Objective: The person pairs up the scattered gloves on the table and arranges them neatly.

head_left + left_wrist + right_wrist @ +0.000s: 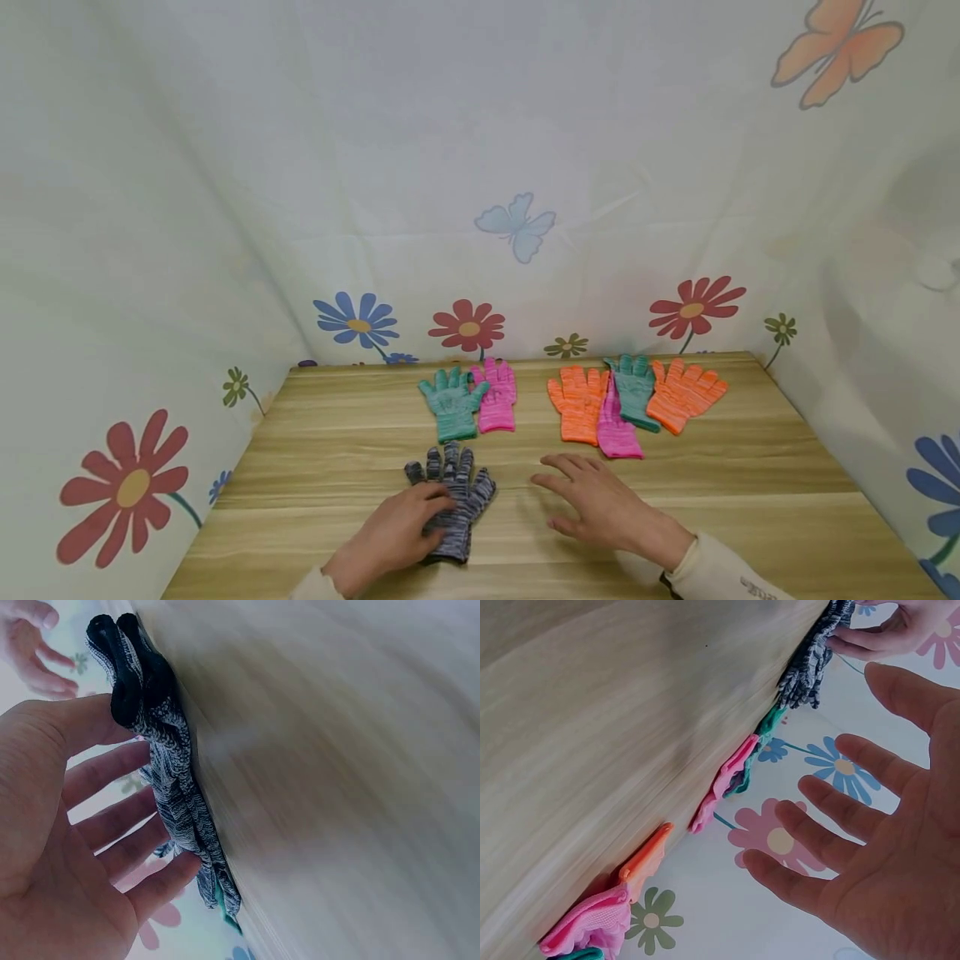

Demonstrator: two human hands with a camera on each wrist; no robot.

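Note:
A dark grey-and-black knit glove (453, 508) lies near the front of the wooden table, its fingers towards the back. My left hand (401, 527) rests on the glove's left side. In the left wrist view, the thumb touches the glove's cuff (126, 705) and the other fingers lie loosely along it, not curled round it. Two cuff folds show there, one against the other. My right hand (600, 504) hovers over the table to the right of the grey glove, fingers spread and holding nothing; the right wrist view shows its bare palm (900, 900).
Behind the grey glove lie a green glove (453, 404) and a pink glove (497, 400). At the back right, an orange glove (580, 408), another pink glove (618, 429), a second green glove (635, 392) and another orange glove (684, 396) overlap. Flowered cloth (420, 275) surrounds the table.

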